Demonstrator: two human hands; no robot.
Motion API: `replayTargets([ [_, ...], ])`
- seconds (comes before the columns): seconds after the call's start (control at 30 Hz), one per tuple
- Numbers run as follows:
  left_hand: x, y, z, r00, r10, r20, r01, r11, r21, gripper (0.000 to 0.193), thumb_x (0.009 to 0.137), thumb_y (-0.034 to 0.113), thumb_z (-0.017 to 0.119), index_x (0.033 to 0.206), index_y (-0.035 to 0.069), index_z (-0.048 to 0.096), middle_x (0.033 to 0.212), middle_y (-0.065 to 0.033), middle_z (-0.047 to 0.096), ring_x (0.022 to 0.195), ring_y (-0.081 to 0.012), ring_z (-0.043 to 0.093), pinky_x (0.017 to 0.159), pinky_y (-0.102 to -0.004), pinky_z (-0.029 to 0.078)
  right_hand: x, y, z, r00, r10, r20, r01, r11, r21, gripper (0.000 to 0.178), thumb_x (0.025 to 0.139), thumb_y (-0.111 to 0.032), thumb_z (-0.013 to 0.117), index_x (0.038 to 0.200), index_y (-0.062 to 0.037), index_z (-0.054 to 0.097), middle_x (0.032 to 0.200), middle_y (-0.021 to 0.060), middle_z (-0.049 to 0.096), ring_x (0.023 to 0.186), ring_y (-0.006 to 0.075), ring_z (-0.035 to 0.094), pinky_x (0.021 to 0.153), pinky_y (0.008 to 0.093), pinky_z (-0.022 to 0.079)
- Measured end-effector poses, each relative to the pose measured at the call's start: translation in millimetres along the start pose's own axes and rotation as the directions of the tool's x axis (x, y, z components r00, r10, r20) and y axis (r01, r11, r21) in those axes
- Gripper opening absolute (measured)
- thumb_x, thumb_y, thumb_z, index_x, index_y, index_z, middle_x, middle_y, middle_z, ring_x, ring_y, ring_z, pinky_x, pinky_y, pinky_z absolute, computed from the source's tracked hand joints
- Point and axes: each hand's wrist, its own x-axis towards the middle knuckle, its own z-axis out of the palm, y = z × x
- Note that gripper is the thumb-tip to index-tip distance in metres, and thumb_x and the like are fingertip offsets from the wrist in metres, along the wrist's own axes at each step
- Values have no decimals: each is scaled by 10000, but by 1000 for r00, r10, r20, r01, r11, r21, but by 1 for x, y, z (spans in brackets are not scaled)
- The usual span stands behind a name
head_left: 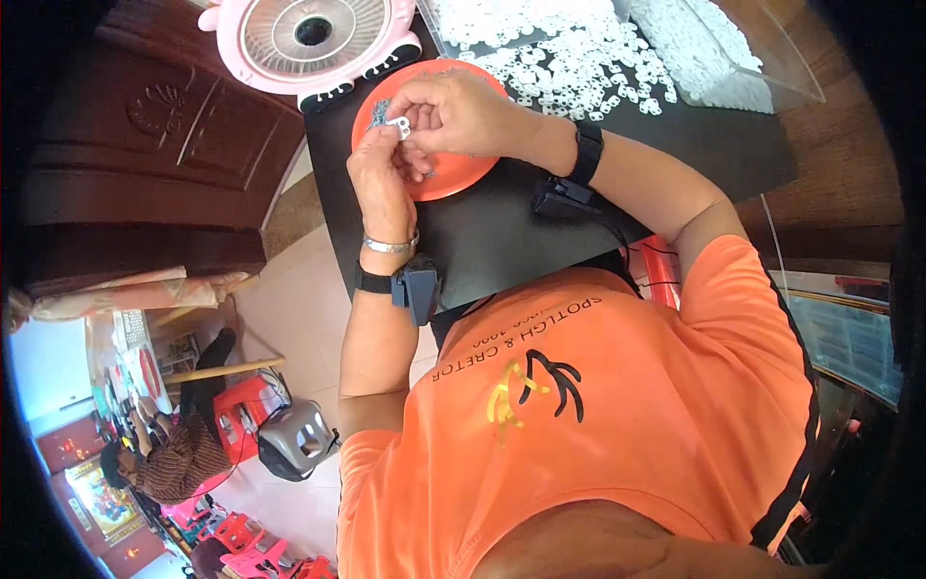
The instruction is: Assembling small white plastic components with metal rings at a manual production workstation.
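Over a round orange plate [458, 183], my two hands meet fingertip to fingertip. My left hand [381, 179] pinches a small white plastic piece with holes [401, 125] between thumb and fingers. Right against that piece, my right hand [468, 114] is closed, its thumb and forefinger drawn together; whatever sits between them is too small or hidden to name. A little heap of thin grey metal bits [379, 112] lies on the plate beside my fingertips, partly covered by them.
Many similar white pieces [598, 72] are spread on the black table [502, 236] beyond the plate. A clear bin [719, 82] holds more at the far right. A pink fan [313, 34] stands far left. Another person [183, 463] sits in the background at left.
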Motion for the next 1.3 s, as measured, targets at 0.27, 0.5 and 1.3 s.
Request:
replayTargets([
  [0.27,-4,1,3,1000,29,11,-30,996,85,225,903,157,428,799,16,570,579,-45,554,465,-106,501,431,-211,352,-2,-5,3,982,-189,-25,172,935,-310,234,729,-128,647,941,-37,613,799,92,587,649,207,607,576,303,481],
  [0.5,-2,-2,4,999,24,25,-24,1000,15,231,913,132,409,801,2,564,589,-70,570,475,-121,507,453,-223,372,-5,-4,4,980,-196,-19,178,924,-339,152,781,-141,593,903,-50,605,738,105,608,667,270,606,595,345,479],
  [1.3,-3,0,9,988,152,13,-153,985,80,230,900,149,436,810,-4,583,572,-43,544,485,-104,486,473,-218,374,-3,-7,-1,998,-67,22,66,997,47,185,810,-55,593,979,19,604,664,97,641,561,132,638,556,230,508],
])
